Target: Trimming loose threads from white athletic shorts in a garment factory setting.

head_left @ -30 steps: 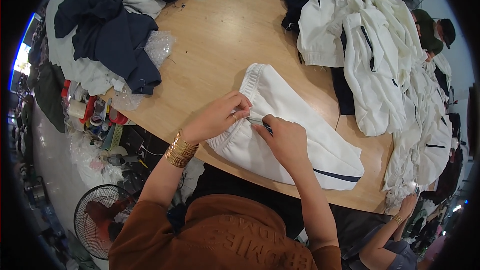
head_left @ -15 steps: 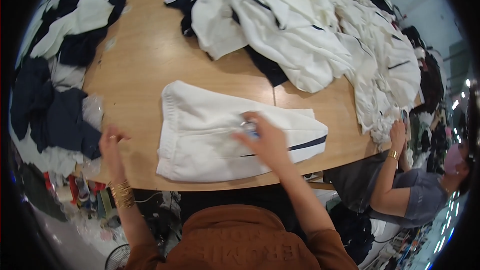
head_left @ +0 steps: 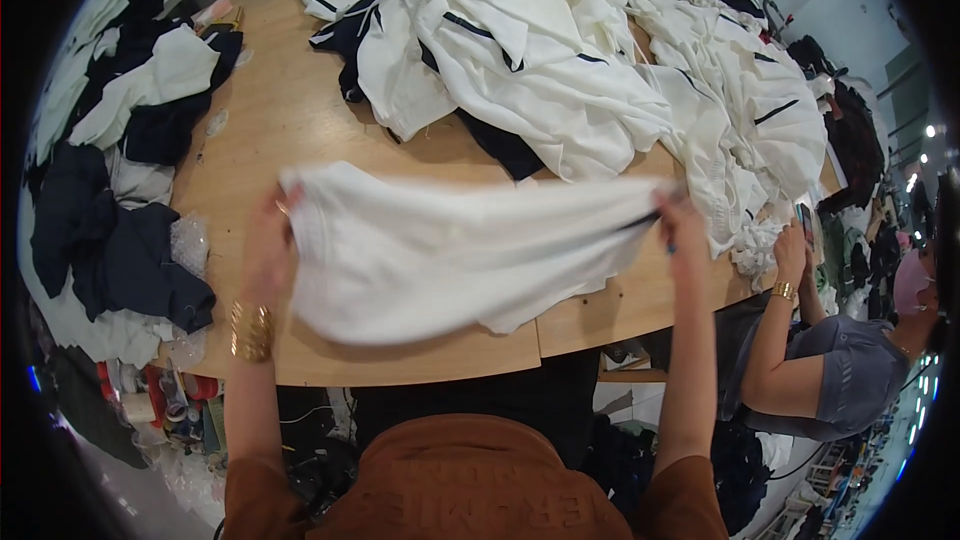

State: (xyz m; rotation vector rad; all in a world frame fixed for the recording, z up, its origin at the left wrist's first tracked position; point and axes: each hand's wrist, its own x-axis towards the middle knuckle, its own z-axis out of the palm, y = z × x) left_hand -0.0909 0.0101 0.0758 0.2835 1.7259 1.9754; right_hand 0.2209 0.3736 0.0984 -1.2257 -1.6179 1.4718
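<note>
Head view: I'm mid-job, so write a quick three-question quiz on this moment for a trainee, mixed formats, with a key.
1. Multiple choice: by which part does the left grip hold the white garment?
A) its wide end
B) its narrow end
C) its middle
2. True or false: the right grip holds that garment close to its dark stripe.
3. Short answer: what colour are the left-arm bangles?

Key: 1. A; 2. True; 3. Gold.
</note>
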